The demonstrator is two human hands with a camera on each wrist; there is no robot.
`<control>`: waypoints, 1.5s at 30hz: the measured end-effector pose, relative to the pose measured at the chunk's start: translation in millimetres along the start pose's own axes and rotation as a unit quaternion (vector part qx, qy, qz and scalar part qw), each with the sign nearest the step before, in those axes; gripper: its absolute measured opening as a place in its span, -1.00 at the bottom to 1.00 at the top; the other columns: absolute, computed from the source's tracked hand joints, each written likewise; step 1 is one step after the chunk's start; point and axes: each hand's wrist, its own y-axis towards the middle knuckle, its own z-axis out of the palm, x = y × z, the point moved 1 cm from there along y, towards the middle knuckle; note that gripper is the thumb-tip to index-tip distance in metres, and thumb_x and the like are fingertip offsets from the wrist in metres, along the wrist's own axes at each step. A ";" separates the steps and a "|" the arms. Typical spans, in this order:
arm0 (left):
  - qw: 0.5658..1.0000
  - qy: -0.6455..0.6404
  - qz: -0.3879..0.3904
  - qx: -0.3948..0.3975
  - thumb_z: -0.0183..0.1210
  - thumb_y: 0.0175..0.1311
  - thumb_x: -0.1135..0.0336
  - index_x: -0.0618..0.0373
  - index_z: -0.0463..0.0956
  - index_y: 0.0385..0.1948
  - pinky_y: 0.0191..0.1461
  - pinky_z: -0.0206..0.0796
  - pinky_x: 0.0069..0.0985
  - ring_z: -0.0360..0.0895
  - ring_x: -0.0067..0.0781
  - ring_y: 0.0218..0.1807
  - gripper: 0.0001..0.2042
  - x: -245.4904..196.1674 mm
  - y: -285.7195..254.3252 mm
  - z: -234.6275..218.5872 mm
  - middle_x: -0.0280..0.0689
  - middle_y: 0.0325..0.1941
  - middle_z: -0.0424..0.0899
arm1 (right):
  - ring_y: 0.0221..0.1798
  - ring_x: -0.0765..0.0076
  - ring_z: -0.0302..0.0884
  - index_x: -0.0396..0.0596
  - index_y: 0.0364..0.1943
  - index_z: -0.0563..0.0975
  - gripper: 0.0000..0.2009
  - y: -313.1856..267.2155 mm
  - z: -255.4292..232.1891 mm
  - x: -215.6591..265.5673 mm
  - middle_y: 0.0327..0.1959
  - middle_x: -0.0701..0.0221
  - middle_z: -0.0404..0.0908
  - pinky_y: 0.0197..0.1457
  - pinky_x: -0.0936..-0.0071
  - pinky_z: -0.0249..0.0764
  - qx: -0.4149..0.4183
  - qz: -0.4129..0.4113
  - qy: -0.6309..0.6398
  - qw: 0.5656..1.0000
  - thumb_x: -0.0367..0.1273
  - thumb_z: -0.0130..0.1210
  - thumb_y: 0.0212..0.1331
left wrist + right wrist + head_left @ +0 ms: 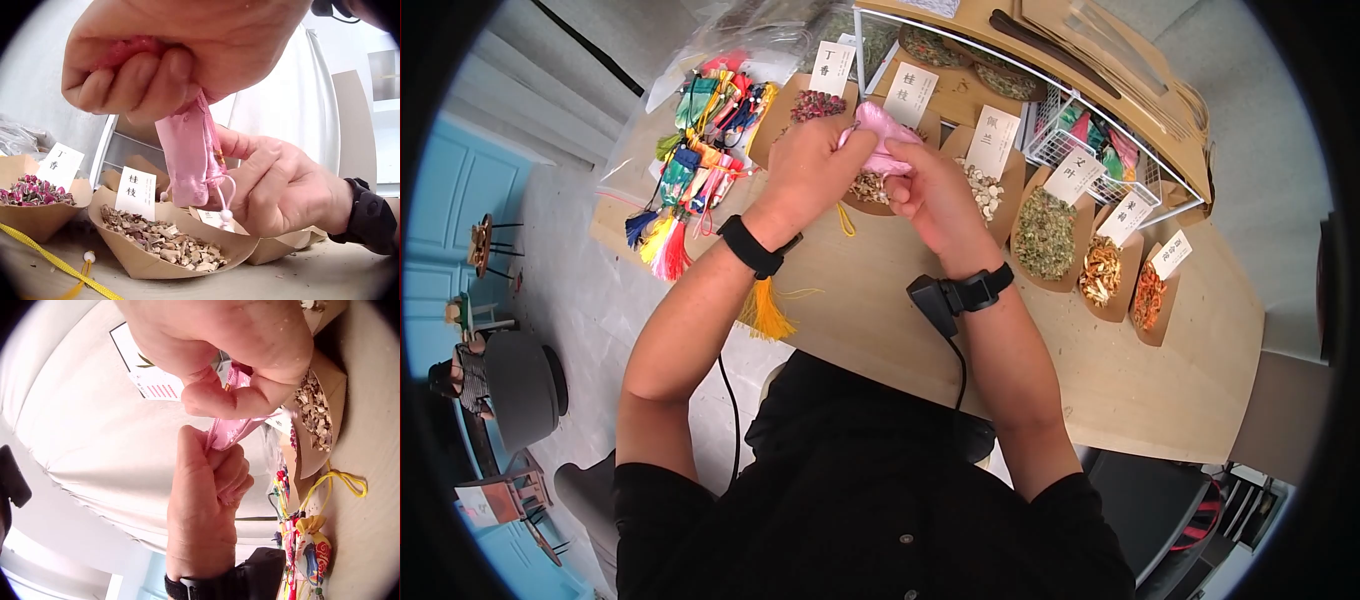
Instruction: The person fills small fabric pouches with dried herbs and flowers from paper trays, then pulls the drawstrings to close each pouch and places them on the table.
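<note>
A pink satin pouch (884, 130) is held between both hands above the herb trays. My left hand (808, 175) has its fingers curled round the pouch's upper end, with pink material showing inside the fist in the left wrist view. The pouch (186, 159) hangs below that fist (175, 56), with white-beaded cords (225, 215) at its side. My right hand (945, 200) pinches the pouch's other side between thumb and fingers. In the right wrist view, the right fingers (240, 397) grip the pouch close to the left hand (203, 506). The pouch's contents are hidden.
Paper trays of dried herbs with labels, including green leaves (1045, 235) and orange pieces (1148, 298), line the table (880, 310). Colourful tasselled pouches (690, 180) lie at the left. A wooden shelf (1090, 70) and wire basket (1055, 140) stand behind.
</note>
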 end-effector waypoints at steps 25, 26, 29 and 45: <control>0.999 -0.034 -0.006 -0.004 0.14 0.37 0.08 0.21 0.66 -0.34 -0.28 0.42 -0.07 0.65 0.20 -0.36 -0.67 -2.6 -3.1 -11.5 0.04 -0.50 0.64 | -0.59 0.69 0.42 -0.10 -0.16 0.62 -0.80 -4.1 9.3 -4.9 -0.44 0.57 0.58 -0.63 0.66 0.21 -0.039 -0.029 -0.006 0.999 -0.25 0.24 0.44; 0.999 -0.031 -0.007 0.007 0.14 0.36 0.08 0.21 0.66 -0.33 -0.28 0.41 -0.07 0.65 0.20 -0.35 -0.67 -2.2 -4.2 -12.3 0.04 -0.50 0.64 | -0.60 0.68 0.42 -0.11 -0.17 0.63 -0.79 -3.5 8.3 -5.2 -0.44 0.56 0.59 -0.63 0.66 0.21 -0.040 -0.029 -0.002 0.999 -0.24 0.24 0.44; 0.999 -0.041 0.011 0.027 0.11 0.42 0.24 0.34 0.59 -0.30 -0.36 0.28 -0.37 0.38 -0.59 -0.46 -0.72 -0.6 -6.7 -16.6 -0.26 -0.60 0.46 | -0.62 0.69 0.39 -0.09 -0.16 0.64 -0.80 -3.5 10.2 -4.4 -0.45 0.57 0.58 -0.65 0.65 0.17 -0.059 -0.032 -0.032 0.997 -0.25 0.26 0.43; 0.996 -0.083 0.025 -0.006 0.15 0.36 0.13 0.28 0.68 -0.22 -0.28 0.40 -0.22 0.60 -0.09 -0.46 -0.66 15.5 2.6 -16.1 0.03 -0.51 0.63 | -0.66 0.72 0.36 -0.07 -0.24 0.69 -0.80 -5.3 7.9 -2.7 -0.43 0.56 0.63 -0.65 0.68 0.22 -0.069 -0.064 -0.110 0.989 -0.23 0.30 0.40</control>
